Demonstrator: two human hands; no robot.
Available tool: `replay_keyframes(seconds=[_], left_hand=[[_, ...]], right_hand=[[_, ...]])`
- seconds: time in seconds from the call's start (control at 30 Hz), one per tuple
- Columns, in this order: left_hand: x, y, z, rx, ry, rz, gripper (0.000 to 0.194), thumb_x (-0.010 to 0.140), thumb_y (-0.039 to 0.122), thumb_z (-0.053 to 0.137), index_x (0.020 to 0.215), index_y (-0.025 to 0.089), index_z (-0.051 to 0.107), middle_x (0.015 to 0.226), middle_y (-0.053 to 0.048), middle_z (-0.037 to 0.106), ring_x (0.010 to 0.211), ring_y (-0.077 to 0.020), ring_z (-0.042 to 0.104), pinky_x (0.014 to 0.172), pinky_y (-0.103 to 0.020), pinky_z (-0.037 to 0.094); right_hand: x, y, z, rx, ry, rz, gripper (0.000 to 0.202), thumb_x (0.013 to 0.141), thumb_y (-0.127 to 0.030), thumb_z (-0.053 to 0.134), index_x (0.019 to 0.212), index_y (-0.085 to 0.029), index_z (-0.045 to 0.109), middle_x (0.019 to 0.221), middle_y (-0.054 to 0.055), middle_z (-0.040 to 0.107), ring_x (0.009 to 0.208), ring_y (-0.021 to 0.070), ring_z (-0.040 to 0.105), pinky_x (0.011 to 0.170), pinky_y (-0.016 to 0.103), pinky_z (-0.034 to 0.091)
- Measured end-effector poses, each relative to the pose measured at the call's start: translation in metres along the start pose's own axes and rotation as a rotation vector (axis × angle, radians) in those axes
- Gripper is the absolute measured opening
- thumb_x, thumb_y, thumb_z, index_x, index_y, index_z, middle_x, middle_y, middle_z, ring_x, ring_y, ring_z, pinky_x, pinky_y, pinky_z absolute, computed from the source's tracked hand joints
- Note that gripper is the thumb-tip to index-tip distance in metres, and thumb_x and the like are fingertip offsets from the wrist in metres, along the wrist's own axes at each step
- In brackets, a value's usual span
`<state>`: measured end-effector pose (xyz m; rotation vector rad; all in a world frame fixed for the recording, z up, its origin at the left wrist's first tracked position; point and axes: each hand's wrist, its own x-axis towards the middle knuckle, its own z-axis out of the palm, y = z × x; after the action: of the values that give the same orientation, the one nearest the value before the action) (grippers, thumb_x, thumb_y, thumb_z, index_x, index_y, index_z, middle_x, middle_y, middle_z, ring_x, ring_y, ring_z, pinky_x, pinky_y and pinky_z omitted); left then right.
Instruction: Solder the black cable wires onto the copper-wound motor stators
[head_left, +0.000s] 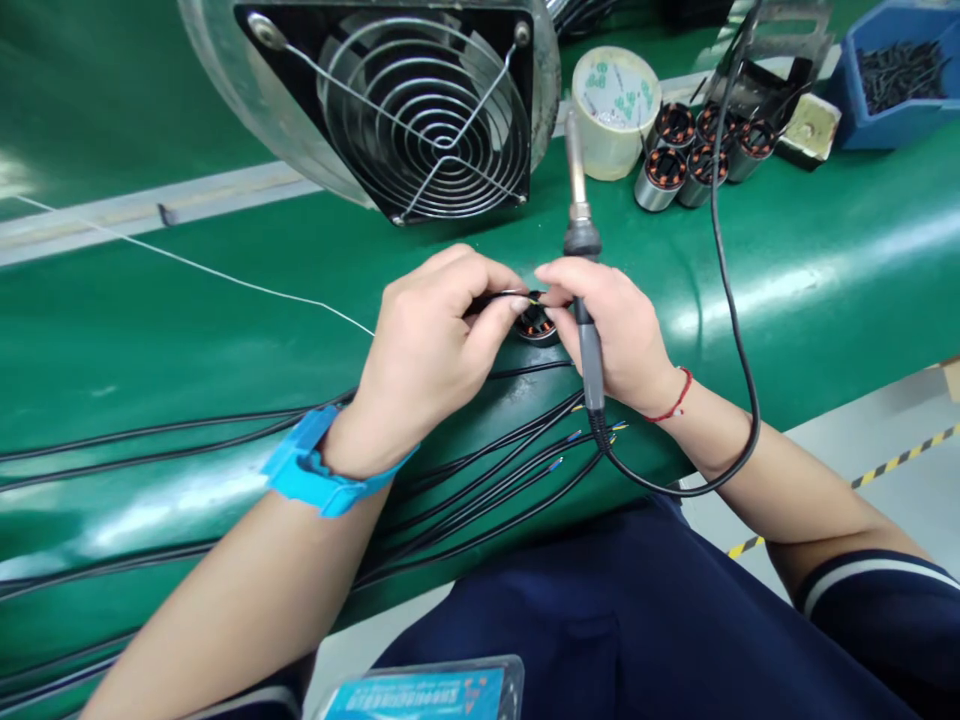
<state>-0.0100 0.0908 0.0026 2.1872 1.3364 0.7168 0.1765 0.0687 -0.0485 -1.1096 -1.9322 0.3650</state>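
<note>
A small motor stator (535, 325) with copper windings is pinched between the fingertips of both hands on the green belt (225, 330). The left hand (427, 350) is closed on a black cable (491, 298) that meets the stator. The right hand (619, 335) is curled around a soldering iron (581, 250), held upright with its tip pointing away. More black cables (480, 480) lie beneath the wrists. Beyond the hands, a fan (427, 100), a tape roll (615, 110) and further stators (694, 150) are seen.
</note>
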Motion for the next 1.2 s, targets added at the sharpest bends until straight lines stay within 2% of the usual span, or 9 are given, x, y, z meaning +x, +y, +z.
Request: replay_keyframes(seconds=[0.1,0.23,0.37,0.47,0.57,0.7,0.87,1.03,1.2], left_hand=[[0.001,-0.001,-0.001,-0.020,-0.008,0.039,0.012,0.091,0.019,0.058,0.084,0.024,0.067,0.084,0.000,0.070,0.083,-0.0173,0.065,0.078,-0.032,0.052],[0.002,-0.001,-0.001,-0.040,0.003,0.080,0.010,0.090,0.018,0.062,0.083,0.020,0.068,0.081,-0.001,0.070,0.080,-0.0168,0.065,0.072,-0.031,0.051],[0.002,-0.002,-0.002,-0.054,-0.017,0.070,0.010,0.089,0.016,0.062,0.083,0.021,0.069,0.081,-0.001,0.070,0.080,-0.0168,0.065,0.073,-0.031,0.051],[0.003,-0.002,-0.004,-0.077,-0.033,0.047,0.010,0.089,0.016,0.062,0.083,0.021,0.070,0.082,-0.001,0.071,0.079,-0.0166,0.064,0.073,-0.030,0.051],[0.003,-0.002,-0.004,-0.079,-0.034,0.021,0.010,0.088,0.017,0.063,0.083,0.020,0.071,0.081,0.000,0.071,0.078,-0.0165,0.063,0.071,-0.030,0.050],[0.003,-0.002,-0.004,-0.086,-0.027,0.003,0.010,0.088,0.020,0.063,0.083,0.020,0.073,0.081,0.000,0.072,0.075,-0.0164,0.062,0.070,-0.029,0.049],[0.004,-0.003,-0.005,-0.106,-0.036,-0.011,0.010,0.087,0.020,0.064,0.084,0.019,0.073,0.081,0.000,0.072,0.074,-0.0154,0.061,0.070,-0.028,0.048],[0.005,-0.005,-0.007,-0.148,-0.083,0.028,0.008,0.086,0.017,0.063,0.083,0.020,0.070,0.080,0.000,0.070,0.073,-0.0154,0.060,0.068,-0.028,0.048],[0.002,-0.004,-0.008,-0.127,-0.162,0.154,0.013,0.089,0.021,0.058,0.082,0.023,0.070,0.078,0.000,0.067,0.069,-0.0164,0.059,0.066,-0.029,0.048]], right_hand=[[0.002,0.000,-0.001,0.040,-0.030,0.006,0.023,0.101,-0.027,0.048,0.123,-0.028,0.055,0.097,-0.001,0.071,0.094,0.0172,0.069,0.087,0.035,0.055],[0.003,-0.009,0.000,0.132,-0.033,0.151,0.028,0.100,-0.030,0.049,0.128,-0.029,0.052,0.100,0.000,0.069,0.102,0.0180,0.069,0.098,0.036,0.054],[0.003,-0.014,0.004,0.236,-0.036,0.253,0.037,0.094,-0.025,0.055,0.129,-0.028,0.048,0.102,0.000,0.066,0.094,0.0172,0.068,0.093,0.035,0.057],[0.000,-0.011,0.008,0.278,-0.043,0.237,0.048,0.086,-0.017,0.058,0.131,-0.026,0.045,0.106,0.001,0.064,0.092,0.0159,0.066,0.090,0.034,0.057],[-0.002,-0.007,0.011,0.236,-0.025,0.208,0.047,0.086,-0.016,0.056,0.130,-0.026,0.043,0.106,0.000,0.063,0.097,0.0161,0.066,0.095,0.035,0.056],[-0.003,-0.007,0.013,0.201,0.027,0.256,0.040,0.093,-0.024,0.056,0.130,-0.027,0.041,0.098,-0.003,0.065,0.090,0.0139,0.066,0.089,0.032,0.057],[-0.004,-0.009,0.013,0.256,0.102,0.188,0.035,0.099,-0.035,0.056,0.129,-0.027,0.042,0.092,-0.004,0.067,0.085,0.0142,0.069,0.087,0.032,0.058],[-0.007,-0.011,0.011,0.317,0.079,0.175,0.040,0.098,-0.032,0.059,0.134,-0.027,0.042,0.094,-0.002,0.067,0.086,0.0142,0.069,0.085,0.031,0.058],[-0.004,-0.003,0.006,0.334,0.092,0.166,0.039,0.097,-0.033,0.057,0.133,-0.026,0.045,0.108,0.003,0.066,0.096,0.0169,0.069,0.091,0.035,0.058]])
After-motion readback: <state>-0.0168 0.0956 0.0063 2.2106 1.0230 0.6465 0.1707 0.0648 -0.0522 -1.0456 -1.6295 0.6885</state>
